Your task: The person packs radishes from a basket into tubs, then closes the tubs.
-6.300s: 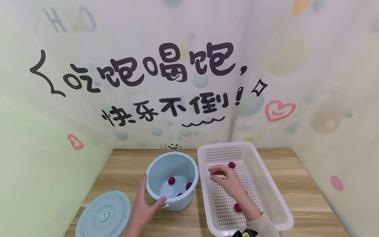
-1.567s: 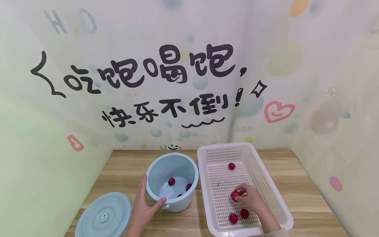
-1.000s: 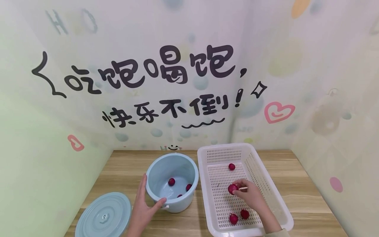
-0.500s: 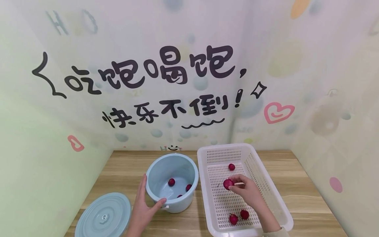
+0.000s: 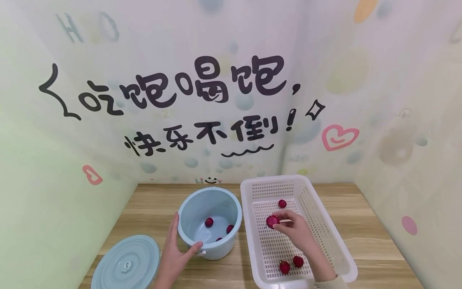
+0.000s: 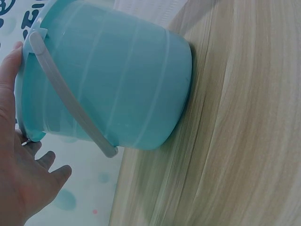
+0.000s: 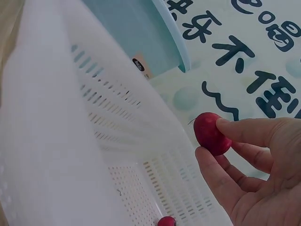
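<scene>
My right hand (image 5: 296, 229) pinches a red radish (image 5: 272, 222) between thumb and fingers, above the white slotted basket (image 5: 252, 257). A thin root shows on that radish in the right wrist view. Three other radishes lie in the basket: one towards the back (image 5: 282, 204) and a pair near the front (image 5: 284, 267). My left hand (image 5: 175, 257) rests at the near left rim of the light blue bucket (image 5: 216, 252), thumb and fingers spread. In the left wrist view the thumb touches the rim and several fingers are clear of the wall. Three radishes (image 5: 209, 222) show inside the bucket.
Left of the bucket a round blue lid (image 5: 126, 263) lies on the wooden table (image 5: 368, 224). The bucket's pale handle (image 6: 75, 106) hangs down its side. The basket stands close to the bucket's right. A printed wall (image 5: 216, 40) closes off the back.
My right hand has taken a radish from the basket's front part, raised it and carried it leftward. The radishes in the bucket look unchanged, and my left hand has stayed at the rim.
</scene>
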Available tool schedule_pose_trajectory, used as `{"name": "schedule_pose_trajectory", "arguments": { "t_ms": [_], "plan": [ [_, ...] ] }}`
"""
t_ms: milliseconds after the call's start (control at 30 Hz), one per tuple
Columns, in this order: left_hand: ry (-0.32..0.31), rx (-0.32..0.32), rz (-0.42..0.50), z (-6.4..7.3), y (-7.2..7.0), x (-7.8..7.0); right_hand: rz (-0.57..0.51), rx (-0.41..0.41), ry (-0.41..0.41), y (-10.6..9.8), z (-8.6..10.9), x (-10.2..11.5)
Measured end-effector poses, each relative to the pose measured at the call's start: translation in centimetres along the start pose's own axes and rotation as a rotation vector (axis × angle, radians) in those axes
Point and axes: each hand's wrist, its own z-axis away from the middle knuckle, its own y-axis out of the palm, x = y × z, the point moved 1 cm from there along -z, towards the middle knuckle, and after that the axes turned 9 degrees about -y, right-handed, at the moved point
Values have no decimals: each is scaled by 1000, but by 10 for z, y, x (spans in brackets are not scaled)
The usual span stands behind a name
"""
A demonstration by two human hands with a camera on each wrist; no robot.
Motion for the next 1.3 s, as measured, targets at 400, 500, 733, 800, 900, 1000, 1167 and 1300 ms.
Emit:
{"name": "schedule_pose_trajectory", "arguments": {
  "t_ms": [400,500,733,800,900,1000,1167,1300],
  "plan": [
    [-9,2,-1,1,-1,0,-45,23,-23,19,-6,9],
    [-11,-2,-3,0,0,1,-62,29,-26,23,-7,12],
    [-22,-2,-6,0,0,0,-98,52,-67,32,-11,21],
    [-24,0,-5,0,0,0,-100,58,-81,35,-13,24],
    [-26,1,-2,-1,0,1,-104,59,-101,38,-14,28],
    [-23,0,-4,-1,0,2,-105,61,-114,42,-16,31],
    [-15,-2,0,-1,0,2,-109,68,-107,47,-18,33],
    [-9,-5,0,-2,1,3,-103,80,-114,49,-20,36]
  ]
}}
